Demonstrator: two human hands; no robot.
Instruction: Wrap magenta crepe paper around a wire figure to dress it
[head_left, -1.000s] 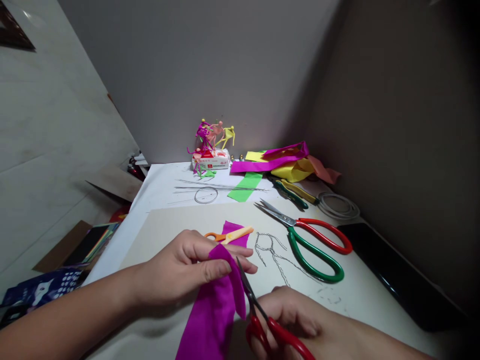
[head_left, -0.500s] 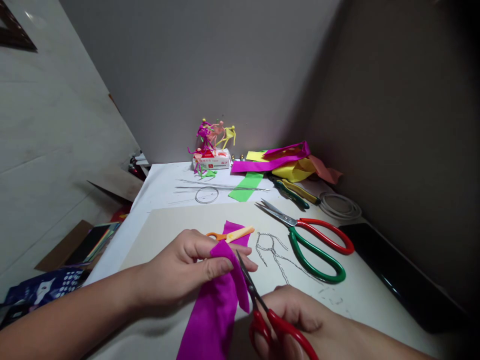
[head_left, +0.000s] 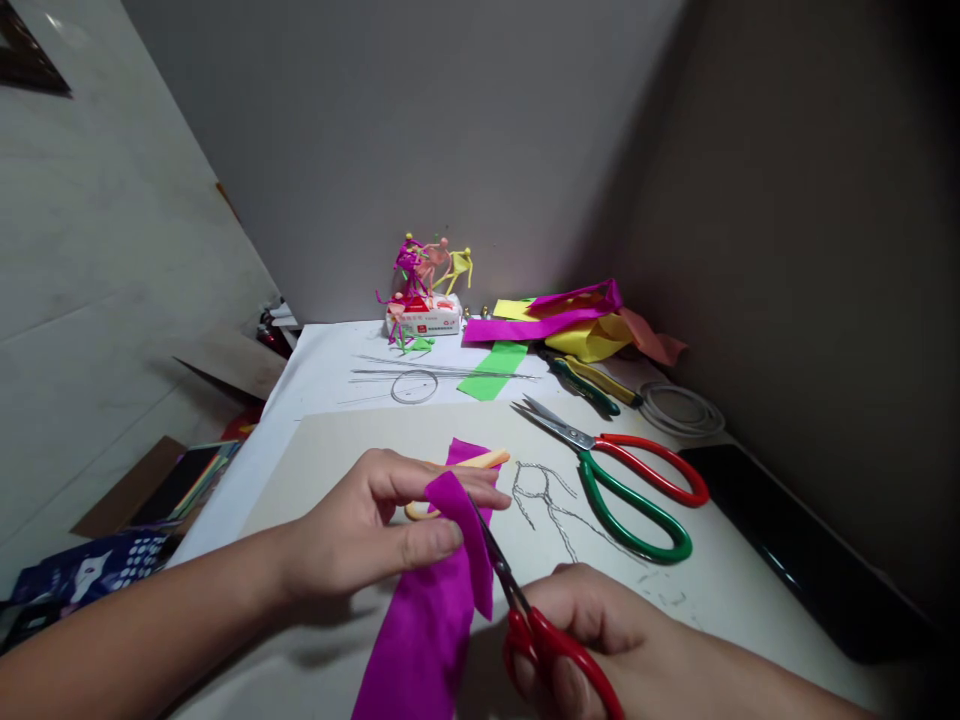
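Note:
My left hand pinches a magenta crepe paper strip between thumb and fingers, its long end hanging toward the table's near edge. A narrow flap of the same paper curls down beside the fingers. In my right hand are small red-handled scissors, their dark blades nearly together at the paper's edge by my left fingertips. Behind the left hand, an orange item lies on another magenta piece, partly hidden. To the right lies a twisted wire figure.
Large scissors with red and green handles lie at right, near a black phone-like slab and a wire coil. Pliers, loose wires, coloured paper strips and small figures on a box are farther back.
The scissors' blades have closed together at the paper, and the handles have drawn closer. My left hand has shifted slightly, covering more of the orange item.

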